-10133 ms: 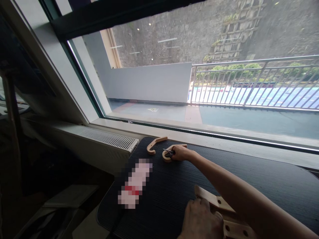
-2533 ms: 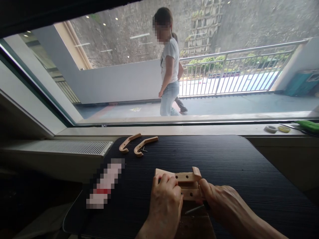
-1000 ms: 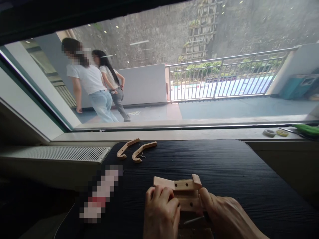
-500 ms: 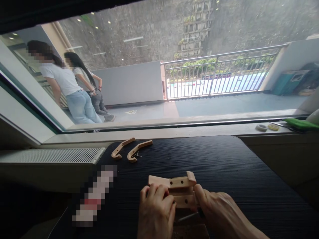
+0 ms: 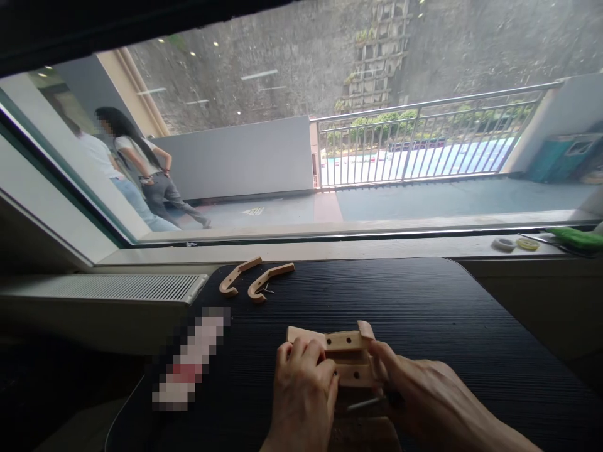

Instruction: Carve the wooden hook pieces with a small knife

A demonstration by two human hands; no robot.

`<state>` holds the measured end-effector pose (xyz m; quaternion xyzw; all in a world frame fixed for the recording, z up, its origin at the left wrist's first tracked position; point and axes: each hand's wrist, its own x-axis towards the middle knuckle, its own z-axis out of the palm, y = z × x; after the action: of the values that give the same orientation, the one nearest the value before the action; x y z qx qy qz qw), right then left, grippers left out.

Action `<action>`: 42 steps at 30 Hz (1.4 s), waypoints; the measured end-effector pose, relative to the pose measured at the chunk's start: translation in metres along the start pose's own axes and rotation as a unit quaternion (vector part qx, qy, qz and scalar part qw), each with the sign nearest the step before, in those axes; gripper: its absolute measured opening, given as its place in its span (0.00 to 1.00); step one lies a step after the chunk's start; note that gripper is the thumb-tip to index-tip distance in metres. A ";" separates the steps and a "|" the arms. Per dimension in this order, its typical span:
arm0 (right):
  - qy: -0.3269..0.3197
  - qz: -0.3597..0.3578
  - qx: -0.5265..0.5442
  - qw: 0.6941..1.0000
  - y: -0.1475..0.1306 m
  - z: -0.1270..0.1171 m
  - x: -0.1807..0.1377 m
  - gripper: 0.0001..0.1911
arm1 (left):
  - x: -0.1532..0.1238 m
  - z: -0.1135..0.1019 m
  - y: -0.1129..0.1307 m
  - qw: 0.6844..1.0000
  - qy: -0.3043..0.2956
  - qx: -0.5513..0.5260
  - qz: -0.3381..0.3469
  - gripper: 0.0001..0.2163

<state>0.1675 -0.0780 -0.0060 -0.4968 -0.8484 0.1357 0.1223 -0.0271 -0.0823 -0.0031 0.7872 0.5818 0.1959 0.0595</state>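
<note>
Near the front of the black ribbed table (image 5: 424, 307), both hands are on a small stack of wooden hook pieces (image 5: 346, 353) with drilled holes. My left hand (image 5: 304, 392) has its fingers curled over the left end of the stack. My right hand (image 5: 419, 395) pinches the right end with thumb and forefinger and also holds a thin metal tool (image 5: 365, 403), which points left under the stack. Two loose wooden hooks (image 5: 257, 281) lie at the table's far left, with a small screw (image 5: 268, 290) beside the right one.
A blurred elongated object (image 5: 191, 358) lies on the table's left part. A white vent grille (image 5: 117, 287) runs to the left below the window. Tape rolls (image 5: 513, 243) and a green item (image 5: 577, 236) sit on the sill at right. Two people (image 5: 136, 172) walk outside the glass.
The hands stay on the wooden stack with barely any shift. The two people outside have walked further left, and one is now mostly hidden by the window frame.
</note>
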 end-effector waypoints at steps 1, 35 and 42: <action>-0.004 0.000 0.013 1.000 -0.001 -0.010 -0.002 0.35 | 0.000 0.000 0.000 1.000 0.000 0.002 0.000 0.08; -0.093 -0.126 -0.140 0.978 -0.049 -0.075 0.040 0.09 | -0.003 -0.010 0.006 1.000 -0.002 0.002 -0.007 0.07; -0.122 -0.151 -0.222 0.956 -0.058 -0.071 0.048 0.08 | -0.002 -0.011 0.007 1.000 -0.007 -0.003 -0.010 0.07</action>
<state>0.1224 -0.0554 0.0844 -0.3574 -0.9307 -0.0167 -0.0761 -0.0260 -0.0879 0.0089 0.7824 0.5888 0.1914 0.0683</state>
